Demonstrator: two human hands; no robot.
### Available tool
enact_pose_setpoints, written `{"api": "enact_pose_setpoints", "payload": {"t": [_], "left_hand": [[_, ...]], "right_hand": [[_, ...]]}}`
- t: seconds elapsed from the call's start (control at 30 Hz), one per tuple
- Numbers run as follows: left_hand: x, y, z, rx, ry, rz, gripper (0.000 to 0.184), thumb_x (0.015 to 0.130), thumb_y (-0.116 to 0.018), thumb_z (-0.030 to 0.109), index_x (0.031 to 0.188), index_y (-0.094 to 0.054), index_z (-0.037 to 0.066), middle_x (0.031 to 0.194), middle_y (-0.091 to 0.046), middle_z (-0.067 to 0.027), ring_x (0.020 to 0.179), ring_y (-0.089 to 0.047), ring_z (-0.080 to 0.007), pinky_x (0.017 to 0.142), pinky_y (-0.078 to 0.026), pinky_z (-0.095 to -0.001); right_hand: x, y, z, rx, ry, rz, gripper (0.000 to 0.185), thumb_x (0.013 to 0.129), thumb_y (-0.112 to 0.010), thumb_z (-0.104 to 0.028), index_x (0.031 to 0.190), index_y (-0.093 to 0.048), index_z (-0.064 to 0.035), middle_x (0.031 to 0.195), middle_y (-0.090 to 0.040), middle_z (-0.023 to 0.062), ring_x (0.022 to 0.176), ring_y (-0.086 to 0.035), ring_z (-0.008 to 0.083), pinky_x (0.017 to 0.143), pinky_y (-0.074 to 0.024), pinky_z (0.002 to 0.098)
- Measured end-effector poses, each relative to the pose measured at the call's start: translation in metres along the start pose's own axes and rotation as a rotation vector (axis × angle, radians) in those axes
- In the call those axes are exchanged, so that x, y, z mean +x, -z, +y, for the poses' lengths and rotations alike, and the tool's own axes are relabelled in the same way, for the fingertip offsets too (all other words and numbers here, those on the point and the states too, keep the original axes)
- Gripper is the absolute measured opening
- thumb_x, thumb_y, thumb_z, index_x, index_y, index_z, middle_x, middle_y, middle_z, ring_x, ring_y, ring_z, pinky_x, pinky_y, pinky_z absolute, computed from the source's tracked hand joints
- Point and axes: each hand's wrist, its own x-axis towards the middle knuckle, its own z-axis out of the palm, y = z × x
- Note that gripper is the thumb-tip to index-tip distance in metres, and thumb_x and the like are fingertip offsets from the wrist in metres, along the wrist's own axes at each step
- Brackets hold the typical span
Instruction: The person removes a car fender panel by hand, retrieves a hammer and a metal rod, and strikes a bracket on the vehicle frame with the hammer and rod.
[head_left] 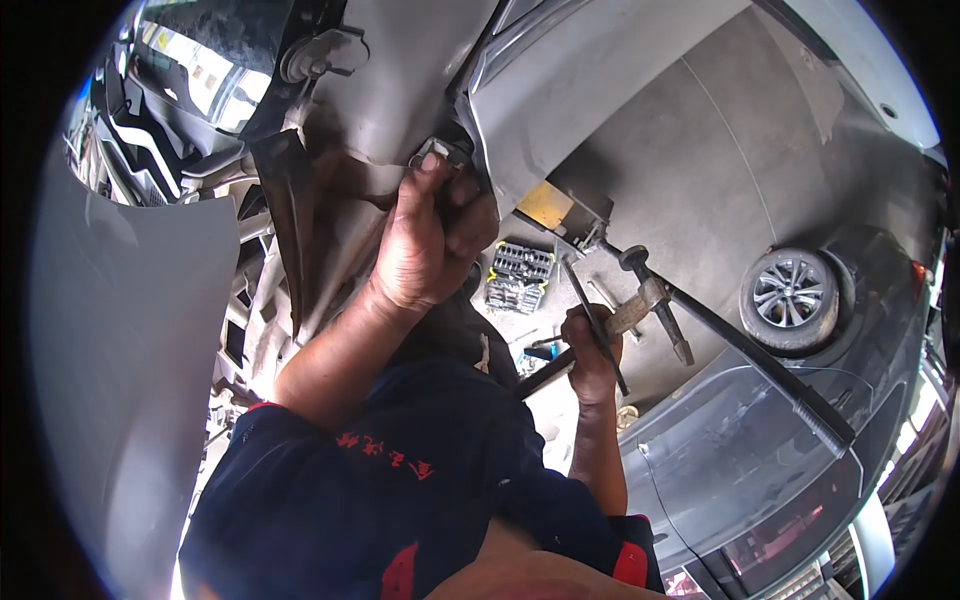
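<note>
Probably steadying or seating a small metal piece (438, 149) by hand at the edge of the vehicle body (410, 70). Located at the thumb tip of the left hand (432, 230) and apparently clamped between thumb and curled fingers; mostly hidden, hence of uncertain shape. At the right hand (592, 358), with fingers closed around the handle: a hammer (655, 298), head just right of the knuckles, well apart from the metal piece. Across the same fingers, a slim dark bar (574, 281), impossible to tell whether gripped or merely touching. On the floor, past the left fingers, a tool case (520, 264). Next, presumably: secure the left pinch, raise the hammer toward the piece, with fingertips clear of any blow.
</note>
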Motion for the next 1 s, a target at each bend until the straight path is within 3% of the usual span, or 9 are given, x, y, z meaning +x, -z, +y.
{"api": "enact_pose_setpoints", "payload": {"t": [0.1, 0.23, 0.33, 1.0], "left_hand": [[0.002, 0.002, -0.001, -0.002, 0.048, 0.062, 0.032, 0.102, -0.061, 0.051, 0.091, -0.054, 0.022, 0.080, -0.048, 0.0046, 0.053, -0.037, -0.0097, 0.053, -0.031, -0.0268], [0.006, 0.014, -0.002, -0.097, 0.105, 0.009, 0.032, 0.103, -0.059, 0.051, 0.092, -0.054, 0.021, 0.080, -0.048, 0.0046, 0.053, -0.036, -0.0107, 0.053, -0.031, -0.0272], [0.004, 0.009, -0.001, -0.114, 0.106, 0.040, 0.032, 0.104, -0.059, 0.050, 0.093, -0.054, 0.020, 0.080, -0.048, 0.0046, 0.053, -0.037, -0.0111, 0.053, -0.031, -0.0274], [0.005, 0.005, -0.002, -0.048, 0.050, -0.001, 0.035, 0.108, -0.050, 0.050, 0.093, -0.050, 0.018, 0.080, -0.046, 0.0049, 0.054, -0.038, -0.0108, 0.055, -0.031, -0.0282]], "right_hand": [[-0.001, 0.003, 0.003, 0.007, -0.022, 0.005, 0.013, 0.098, -0.067, -0.010, 0.106, -0.068, 0.0012, 0.085, -0.061, -0.0025, 0.075, -0.052, 0.0048, 0.067, -0.0414, 0.0226], [0.000, 0.002, 0.001, 0.016, -0.026, 0.014, 0.012, 0.097, -0.067, -0.009, 0.105, -0.067, 0.0009, 0.086, -0.061, -0.0022, 0.076, -0.053, 0.0050, 0.067, -0.0416, 0.0225], [0.001, 0.000, 0.002, -0.040, -0.013, 0.028, 0.019, 0.097, -0.070, -0.017, 0.104, -0.063, -0.0002, 0.080, -0.058, 0.0011, 0.072, -0.050, 0.0098, 0.067, -0.0410, 0.0275], [-0.006, 0.000, 0.006, 0.016, -0.041, 0.055, 0.022, 0.097, -0.071, -0.018, 0.106, -0.064, 0.0007, 0.079, -0.058, 0.0006, 0.072, -0.050, 0.0099, 0.067, -0.0411, 0.0276]]}}
